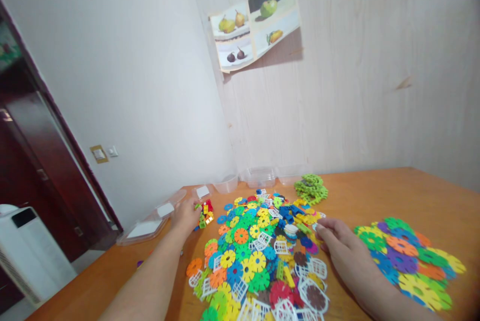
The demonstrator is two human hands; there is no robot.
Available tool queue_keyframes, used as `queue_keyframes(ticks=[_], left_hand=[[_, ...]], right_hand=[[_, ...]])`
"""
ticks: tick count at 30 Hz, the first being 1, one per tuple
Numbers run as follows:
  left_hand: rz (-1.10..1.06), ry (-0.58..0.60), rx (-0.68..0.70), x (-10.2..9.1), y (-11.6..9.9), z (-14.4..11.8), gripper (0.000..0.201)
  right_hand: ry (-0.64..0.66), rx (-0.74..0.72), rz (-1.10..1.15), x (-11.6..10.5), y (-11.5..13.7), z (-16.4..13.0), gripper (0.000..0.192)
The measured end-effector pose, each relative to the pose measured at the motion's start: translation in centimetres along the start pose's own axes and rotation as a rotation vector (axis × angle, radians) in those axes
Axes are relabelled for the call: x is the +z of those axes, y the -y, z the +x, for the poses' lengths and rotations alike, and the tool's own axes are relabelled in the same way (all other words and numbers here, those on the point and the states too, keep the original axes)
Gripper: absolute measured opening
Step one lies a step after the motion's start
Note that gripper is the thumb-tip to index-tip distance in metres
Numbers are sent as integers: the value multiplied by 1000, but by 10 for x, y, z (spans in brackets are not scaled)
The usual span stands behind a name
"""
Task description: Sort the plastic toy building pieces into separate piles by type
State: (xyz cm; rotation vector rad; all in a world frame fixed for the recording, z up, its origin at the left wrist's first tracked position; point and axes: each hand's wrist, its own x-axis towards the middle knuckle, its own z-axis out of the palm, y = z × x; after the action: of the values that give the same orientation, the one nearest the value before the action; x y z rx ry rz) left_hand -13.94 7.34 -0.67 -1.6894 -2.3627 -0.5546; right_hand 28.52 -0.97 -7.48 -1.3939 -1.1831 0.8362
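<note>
My left hand (186, 216) is at the left of the table, its fingertips closed beside a small heap of red, yellow and green toy bricks (207, 214). What those fingers hold, if anything, is hidden. My right hand (343, 242) rests at the right edge of a large mixed pile, thumb and forefinger drawn together near a small pale piece that I cannot make out. The pile between my hands has notched plastic discs (241, 235) in many colours, white lattice window pieces (280, 247) and dark blue bricks (288, 213).
Several clear plastic tubs (259, 177) line the wall at the back. Flat clear lids (144, 228) lie along the left edge. A stack of lime-green pieces (311, 189) stands behind the pile. Separate notched discs (402, 260) are spread at the right on the wooden table (378, 191).
</note>
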Motion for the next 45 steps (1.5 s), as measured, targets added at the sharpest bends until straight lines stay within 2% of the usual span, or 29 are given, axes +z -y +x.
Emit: queue_keyframes(ticks=[7, 10, 13, 16, 19, 22, 25, 28, 33, 41, 45], left_hand=[[67, -105, 70, -2, 0, 0, 24], [73, -202, 154, -2, -13, -1, 25], [-15, -271, 333, -6, -47, -9, 24], [-136, -231, 547, -11, -94, -26, 21], [-241, -103, 753, -14, -143, -51, 19], [-234, 49, 905, -12, -184, -77, 18], [-147, 131, 1084, -6, -215, -99, 20], [-44, 158, 1170, 1, -236, -113, 26], [72, 168, 1210, 9, -251, -120, 19], [87, 122, 1255, 9, -254, -123, 15], [73, 125, 1222, 7, -255, -126, 15]], right_hand=[[-16, 10, 53, 2, -3, 2, 41], [-19, 19, 79, 2, -2, 1, 39], [-12, 26, 130, 2, -1, 1, 38], [-17, 14, 138, 2, -2, 2, 35], [-31, 2, 144, 2, 0, 1, 33], [-33, 5, 166, 2, 3, -1, 33], [-26, 16, 191, 3, 3, -1, 34], [-20, 15, 187, 4, 1, 1, 36], [-45, -20, 127, 4, 0, 2, 35], [-12, -25, 112, 2, 4, 1, 34], [-8, -36, 93, 1, 2, 2, 35]])
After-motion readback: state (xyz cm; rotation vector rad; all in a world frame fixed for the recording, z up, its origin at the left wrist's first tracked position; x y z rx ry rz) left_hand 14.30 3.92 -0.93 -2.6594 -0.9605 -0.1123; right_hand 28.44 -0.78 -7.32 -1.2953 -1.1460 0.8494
